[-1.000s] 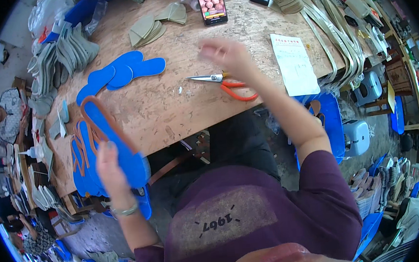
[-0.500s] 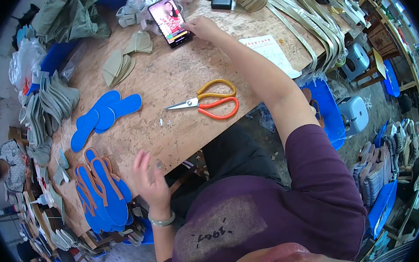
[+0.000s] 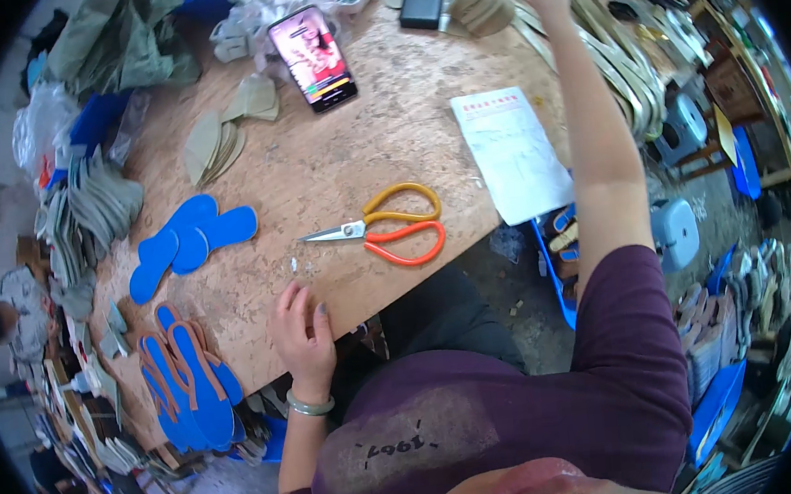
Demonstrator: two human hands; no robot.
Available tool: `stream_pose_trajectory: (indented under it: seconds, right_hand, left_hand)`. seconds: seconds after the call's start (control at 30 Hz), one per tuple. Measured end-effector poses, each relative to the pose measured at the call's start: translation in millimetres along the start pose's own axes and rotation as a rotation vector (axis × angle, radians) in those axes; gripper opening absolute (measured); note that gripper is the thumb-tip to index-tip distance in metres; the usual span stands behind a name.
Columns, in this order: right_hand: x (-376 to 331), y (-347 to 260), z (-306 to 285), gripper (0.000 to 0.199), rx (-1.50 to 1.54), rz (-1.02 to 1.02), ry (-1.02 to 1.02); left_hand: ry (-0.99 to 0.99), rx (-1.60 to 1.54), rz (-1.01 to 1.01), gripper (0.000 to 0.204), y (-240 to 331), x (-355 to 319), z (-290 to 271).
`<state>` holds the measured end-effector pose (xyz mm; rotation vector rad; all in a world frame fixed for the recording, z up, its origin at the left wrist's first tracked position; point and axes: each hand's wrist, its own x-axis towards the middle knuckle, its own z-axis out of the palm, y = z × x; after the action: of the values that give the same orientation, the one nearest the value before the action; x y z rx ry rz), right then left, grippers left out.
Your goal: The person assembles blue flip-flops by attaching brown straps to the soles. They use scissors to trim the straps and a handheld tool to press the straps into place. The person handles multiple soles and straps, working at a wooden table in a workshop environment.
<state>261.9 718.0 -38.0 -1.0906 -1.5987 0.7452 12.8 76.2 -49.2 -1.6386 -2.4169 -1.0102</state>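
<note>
My left hand [image 3: 303, 342] rests at the table's near edge, holding nothing, fingers apart. My right hand [image 3: 547, 1] is stretched to the far right, beside a bundle of pale strips [image 3: 608, 54] and a stack of beige pieces [image 3: 480, 4]. Its fingers look curled together; what they hold, if anything, is too blurred to name. Scissors [image 3: 348, 231] with one yellow and one red handle lie between my hands. A phone [image 3: 314, 58] with a lit screen leans at the back. Blue insoles [image 3: 192, 240] lie left of the scissors, and blue soles with brown straps [image 3: 188, 384] are piled nearer.
The wooden table [image 3: 387, 136] also bears a paper sheet [image 3: 514, 154] near its right edge, a black device [image 3: 422, 2] and loose beige pieces [image 3: 213, 148]. Grey pieces [image 3: 104, 200] are stacked left. Blue bins and a stool [image 3: 673, 236] stand right. Other people sit far left.
My right hand has left the phone and moved right to the pale strips, uncovering more of the paper sheet. My left hand has come down onto the table edge.
</note>
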Motion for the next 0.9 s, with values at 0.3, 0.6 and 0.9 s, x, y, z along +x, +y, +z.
stream_pose_trajectory:
  seconds: [0.3,0.6,0.9]
  right_hand:
    - [-65,-91,44,0.03,-0.269,-0.514,0.027]
    - [-190,-159,124,0.04,-0.486,-1.177,-0.773]
    - [-138,-164,160,0.037,-0.47,-1.217,-0.312]
  left_hand:
    - [-0.032,0.068,-0.029,0.028,5,8,-1]
    - [-0.034,0.096,-0.038,0.028,4,8,1]
    - [-0.043,0.125,-0.033,0.028,4,9,1]
